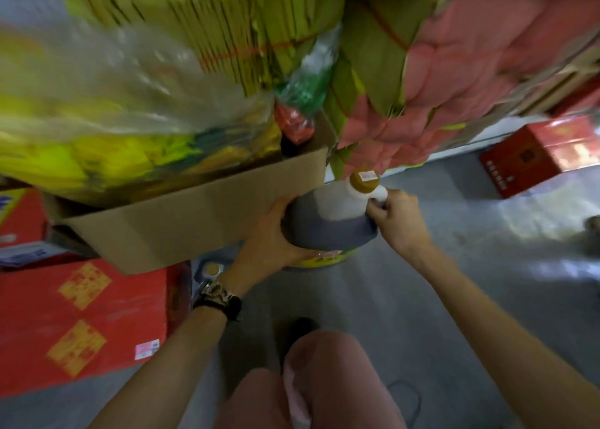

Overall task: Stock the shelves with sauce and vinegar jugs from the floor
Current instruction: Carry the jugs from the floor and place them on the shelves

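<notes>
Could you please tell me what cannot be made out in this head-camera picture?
Head view: yellow label low on the translucent plastic jug of dark liquid, mostly hidden by the left hand.
Head view: jug's handle, mostly covered by the grip of the right hand.
Head view: sticker on the brown round cap, too small and blurred to read.
Head view: green and pink stacked bundles, motion-blurred.

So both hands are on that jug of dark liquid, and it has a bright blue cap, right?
Not quite. The cap is yellowish brown, not blue, as the head view shows. The rest is right: the left hand cradles the side of the jug and the right hand grips it near the top.
</notes>
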